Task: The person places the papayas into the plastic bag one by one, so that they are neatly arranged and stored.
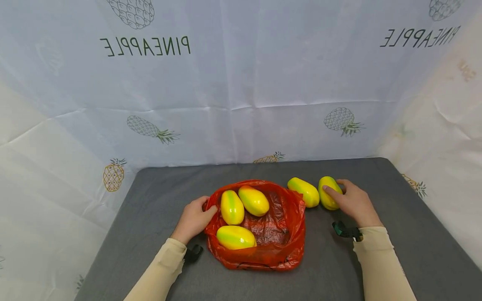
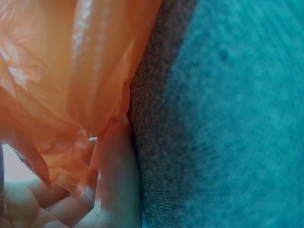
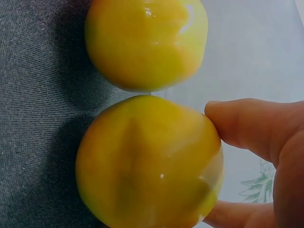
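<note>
Grey tabletop (image 1: 158, 192), right hand (image 1: 355, 202) pinching yellow-green fruit (image 1: 326, 200), long axis basically near-to-far; left hand (image 1: 193, 219) gripping red plastic bag (image 1: 263, 259).

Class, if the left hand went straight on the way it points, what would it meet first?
The red bag, whose left rim the left hand grips; just beyond, probably the upper-left fruit inside, though depth is unclear.
</note>
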Action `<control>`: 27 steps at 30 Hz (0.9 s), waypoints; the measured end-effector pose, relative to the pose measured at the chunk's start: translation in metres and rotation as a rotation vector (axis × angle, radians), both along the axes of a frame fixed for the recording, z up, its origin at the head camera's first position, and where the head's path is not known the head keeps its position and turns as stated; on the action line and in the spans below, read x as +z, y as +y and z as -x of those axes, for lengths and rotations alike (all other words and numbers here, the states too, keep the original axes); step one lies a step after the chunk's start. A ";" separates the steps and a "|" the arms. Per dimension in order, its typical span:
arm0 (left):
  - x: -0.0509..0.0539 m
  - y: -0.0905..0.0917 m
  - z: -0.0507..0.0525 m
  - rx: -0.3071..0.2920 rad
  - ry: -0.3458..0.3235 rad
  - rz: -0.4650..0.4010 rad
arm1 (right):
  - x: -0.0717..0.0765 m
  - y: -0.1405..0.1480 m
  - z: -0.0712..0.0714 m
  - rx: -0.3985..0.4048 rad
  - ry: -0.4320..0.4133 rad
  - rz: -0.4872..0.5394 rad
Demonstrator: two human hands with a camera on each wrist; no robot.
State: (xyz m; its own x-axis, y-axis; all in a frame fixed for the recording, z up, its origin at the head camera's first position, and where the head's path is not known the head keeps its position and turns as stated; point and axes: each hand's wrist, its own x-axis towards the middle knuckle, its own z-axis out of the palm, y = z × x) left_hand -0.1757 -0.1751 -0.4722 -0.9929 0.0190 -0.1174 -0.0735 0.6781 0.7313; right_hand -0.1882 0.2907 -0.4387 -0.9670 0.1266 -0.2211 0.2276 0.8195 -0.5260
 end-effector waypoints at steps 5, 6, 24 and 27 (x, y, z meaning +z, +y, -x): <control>0.000 0.000 0.000 0.000 0.004 0.004 | 0.000 -0.001 0.000 0.002 0.001 0.004; 0.000 0.000 0.000 0.000 0.005 0.004 | 0.001 -0.001 0.000 0.002 0.000 0.006; -0.002 0.001 0.000 0.006 -0.002 0.013 | -0.001 0.002 0.001 0.003 -0.008 -0.010; -0.002 0.001 0.000 0.007 -0.002 0.012 | 0.000 0.004 0.001 -0.001 -0.010 -0.012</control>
